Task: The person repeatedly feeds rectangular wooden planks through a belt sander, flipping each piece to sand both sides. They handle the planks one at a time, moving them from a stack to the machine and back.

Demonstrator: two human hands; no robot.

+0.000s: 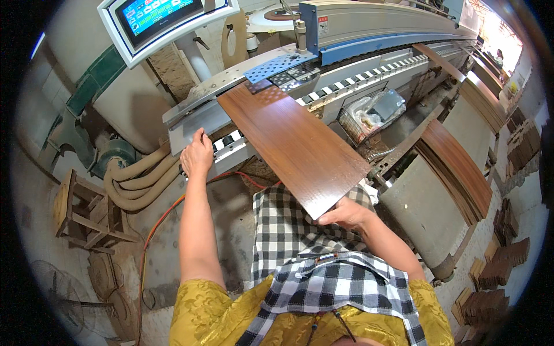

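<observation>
A wood-grain laminate board [294, 145] slants across the front of an edge banding machine [385, 26]. Its far end rests at the machine's infeed, by a perforated blue plate [279, 67]. My right hand [348, 214] grips the board's near end, thumb on top and fingers mostly hidden underneath. To the left of the board, my left hand [198, 155] is at the edge of the grey metal infeed table [201, 117], fingers curled. Whether anything sits inside those fingers is hidden. Beside the board runs a black-and-white segmented conveyor chain [363, 78].
A lit control screen [158, 15] hangs upper left. Beige hoses [143, 186] and a wooden stool [88, 212] are at left. A wire basket [368, 116] holds plastic. Stacked boards [458, 168] lie on a roller conveyor [426, 212] at right. A red hose [160, 220] crosses the floor.
</observation>
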